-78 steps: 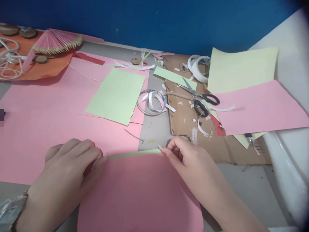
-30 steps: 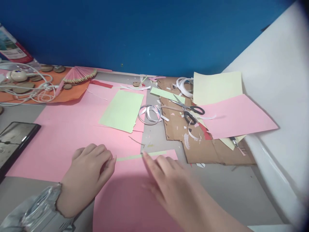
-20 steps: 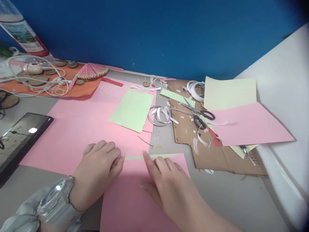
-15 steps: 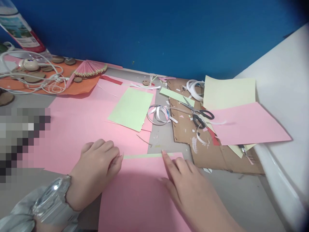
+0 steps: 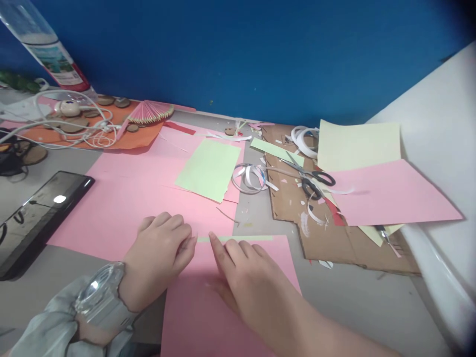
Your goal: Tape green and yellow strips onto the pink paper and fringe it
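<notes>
A pink paper sheet [image 5: 197,322] lies in front of me, with a narrow pale green paper strip [image 5: 255,238] along its far edge. My left hand [image 5: 159,253], wearing a clear watch [image 5: 104,292], has its fingers curled closed at the sheet's far left corner, where the strip ends. They seem to pinch that corner, though the grip is partly hidden. My right hand [image 5: 256,277] rests on the sheet, holding nothing. Its index finger is stretched out with the tip on the strip near the left end; the other fingers are loosely bent.
Beyond lie a large pink sheet [image 5: 130,198], a green sheet [image 5: 210,168] and a tape roll [image 5: 249,178]. Scissors [image 5: 310,178] lie on cardboard [image 5: 286,208] at right. A dark phone-like device [image 5: 48,218], cables [image 5: 92,124] and a bottle [image 5: 55,54] are at left.
My right index finger has slid left along the green strip, close to my left hand. My left hand keeps its place at the corner. The view has shifted slightly left.
</notes>
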`<state>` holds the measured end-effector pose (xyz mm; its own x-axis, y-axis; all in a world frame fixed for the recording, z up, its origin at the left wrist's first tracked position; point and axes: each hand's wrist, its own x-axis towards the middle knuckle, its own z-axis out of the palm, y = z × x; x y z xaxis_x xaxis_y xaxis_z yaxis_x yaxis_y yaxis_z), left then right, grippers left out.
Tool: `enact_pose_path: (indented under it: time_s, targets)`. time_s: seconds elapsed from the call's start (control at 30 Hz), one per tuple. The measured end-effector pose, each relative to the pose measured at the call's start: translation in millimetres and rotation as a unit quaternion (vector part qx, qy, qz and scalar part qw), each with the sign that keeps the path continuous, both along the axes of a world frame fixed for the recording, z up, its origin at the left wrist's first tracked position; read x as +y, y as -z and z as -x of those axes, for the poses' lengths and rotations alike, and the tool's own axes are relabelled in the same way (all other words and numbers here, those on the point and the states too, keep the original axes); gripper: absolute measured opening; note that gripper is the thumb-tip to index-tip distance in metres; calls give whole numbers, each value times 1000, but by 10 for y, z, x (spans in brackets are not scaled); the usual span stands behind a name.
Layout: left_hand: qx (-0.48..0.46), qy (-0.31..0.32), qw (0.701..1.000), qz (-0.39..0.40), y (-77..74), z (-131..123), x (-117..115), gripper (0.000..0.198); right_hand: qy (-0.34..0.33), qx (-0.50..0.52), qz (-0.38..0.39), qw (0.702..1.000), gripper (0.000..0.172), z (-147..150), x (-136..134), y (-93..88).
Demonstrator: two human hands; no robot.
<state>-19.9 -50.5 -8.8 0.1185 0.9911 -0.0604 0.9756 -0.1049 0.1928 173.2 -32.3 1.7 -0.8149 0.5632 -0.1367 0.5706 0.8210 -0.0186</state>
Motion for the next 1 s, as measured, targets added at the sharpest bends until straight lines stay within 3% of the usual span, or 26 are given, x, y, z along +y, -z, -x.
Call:
enact_pose_path:
  time_s: [0.23, 1.0]
  targets:
    - [-27, -3, 1000, -5, -7, -6, -9, 25, -11, 31, 46, 998, 59, -14, 59, 178]
    - [-21, 0, 1000, -4, -29, -11, -36, 26, -49, 52, 20, 997, 63, -63, 71, 190]
